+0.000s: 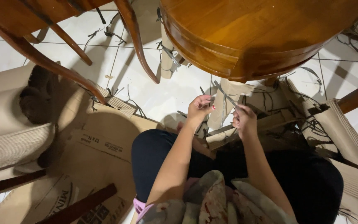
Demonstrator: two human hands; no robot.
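Two hands work close together under the rim of the round wooden table [253, 33]. My left hand [199, 107] has its fingers pinched together on one end of a thin grey strap [225, 96], and my right hand [244, 120] is closed on the same strap a little further along. Just beyond both grips stands an upright piece of brown cardboard [233, 89]. More cardboard scraps [340, 128] lie to the right of the right hand, on the white tiled floor [166, 93]

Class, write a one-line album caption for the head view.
Seated on the floor, both hands pull a thin strap beneath a round wooden table.
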